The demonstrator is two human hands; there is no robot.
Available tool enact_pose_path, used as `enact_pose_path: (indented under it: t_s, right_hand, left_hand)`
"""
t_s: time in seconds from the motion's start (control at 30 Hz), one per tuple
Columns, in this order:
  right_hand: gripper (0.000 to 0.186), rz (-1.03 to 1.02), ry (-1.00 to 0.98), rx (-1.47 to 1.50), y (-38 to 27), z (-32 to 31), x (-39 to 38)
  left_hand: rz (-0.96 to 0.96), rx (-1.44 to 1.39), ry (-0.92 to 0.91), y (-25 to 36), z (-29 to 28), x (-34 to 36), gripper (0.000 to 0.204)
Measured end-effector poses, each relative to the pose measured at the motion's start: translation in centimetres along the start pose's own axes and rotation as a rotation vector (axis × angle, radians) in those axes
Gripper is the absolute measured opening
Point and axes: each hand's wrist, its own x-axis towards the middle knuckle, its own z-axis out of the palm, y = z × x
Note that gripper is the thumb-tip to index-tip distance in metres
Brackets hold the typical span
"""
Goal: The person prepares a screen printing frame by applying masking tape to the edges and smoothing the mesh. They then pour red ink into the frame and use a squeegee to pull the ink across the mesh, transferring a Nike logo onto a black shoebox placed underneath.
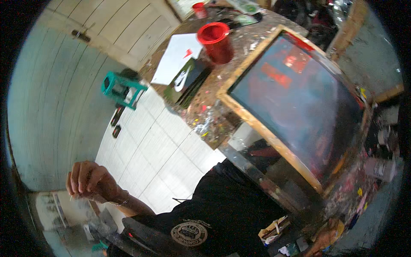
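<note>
My left hand (92, 182) is raised at the lower left, away from the table, with its fingers curled closed. A small pale tip shows below the fingertips, too small to name, and a thin bracelet circles the wrist. At the lower right, what looks like my right hand (332, 235) is low beside the table, blurred, with its fingers not clearly visible. Between the hands and farther off lies a wooden screen-printing frame (261, 128) with a dark bluish mesh (299, 107) and red patches near its far end.
A red pot (216, 45) stands on the paint-spattered table (203, 113), near a white sheet (173, 55) and a dark green stack of pieces (186, 83). A smaller red cup (199, 10) is at the back. A green stool (122, 90) stands on the tiled floor (150, 141).
</note>
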Motion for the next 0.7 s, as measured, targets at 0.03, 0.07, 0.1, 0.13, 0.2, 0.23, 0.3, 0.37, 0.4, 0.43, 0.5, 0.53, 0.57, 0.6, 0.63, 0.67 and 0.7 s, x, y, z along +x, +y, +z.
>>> enact_pose_path:
  t_s: [0.03,0.07,0.1,0.13,0.2,0.23,0.3,0.37,0.4,0.43,0.5,0.53,0.57,0.6,0.63,0.67,0.7]
  right_hand:
    - [0.052,-0.090,-0.038,0.036,-0.7,-0.2,0.5]
    - [0.053,-0.179,-0.082,0.078,-0.9,-0.3,1.5]
    - [0.054,-0.262,-0.124,0.121,-1.0,-0.4,2.5]
    - [0.055,-0.324,-0.132,0.167,-0.7,-0.5,3.0]
    - [0.058,-0.437,-0.141,0.258,-0.2,-0.4,3.4]
    - [0.059,-0.512,-0.152,0.300,-1.0,-0.5,4.5]
    - [0.062,-0.645,-0.153,0.366,-4.1,-1.1,5.8]
    - [0.064,-0.753,-0.124,0.424,-8.7,-1.9,5.9]
    - [0.066,-0.800,-0.098,0.455,-11.5,-2.0,5.7]
    - [0.067,-0.826,-0.050,0.467,-15.1,-2.4,4.8]
    - [0.070,-0.916,0.019,0.496,-23.2,-2.7,4.8]
    - [0.071,-0.955,0.068,0.487,-28.3,-2.6,4.9]
    - [0.081,-1.147,0.139,0.600,-32.9,-1.0,6.5]
    - [0.067,-1.214,0.161,0.814,-36.6,0.2,7.2]
    - [0.040,-1.149,0.198,1.046,-40.5,0.9,6.3]
    - [0.013,-1.085,0.213,1.281,-42.9,0.9,6.0]
    - [0.014,-1.136,0.124,1.271,-42.9,0.3,6.3]
  left_hand:
    - [0.033,0.024,0.013,0.9,0.7,-0.6,0.014]
    - [0.065,0.054,0.025,1.5,1.5,-1.2,0.013]
    - [0.093,0.081,0.037,2.0,2.2,-1.8,0.014]
    - [0.072,0.056,0.040,2.6,1.9,-1.7,0.015]
    - [-0.036,0.074,-0.003,4.5,1.1,-0.8,0.015]
    - [-0.071,0.089,-0.020,5.2,1.3,-1.2,0.016]
    - [0.096,0.188,0.045,2.9,1.9,-1.0,0.015]
    - [0.147,0.193,0.055,1.5,1.8,-0.4,0.015]
    - [0.119,0.158,0.030,1.6,1.3,-0.1,0.015]
    - [0.070,0.095,0.003,1.5,-0.1,0.8,0.015]
    - [-0.036,0.095,-0.030,2.5,-1.0,1.1,0.017]
    - [-0.066,0.077,-0.058,1.6,-1.7,2.0,0.017]
    - [-0.080,0.102,-0.077,1.4,-1.5,2.3,0.017]
    - [-0.124,0.068,-0.082,1.7,-1.8,2.3,0.017]
    - [-0.099,0.056,-0.098,0.2,-1.8,3.0,0.017]
    - [-0.061,0.056,-0.099,-1.2,-1.1,3.2,0.017]
    - [-0.022,0.058,-0.099,-2.2,-0.6,3.5,0.017]
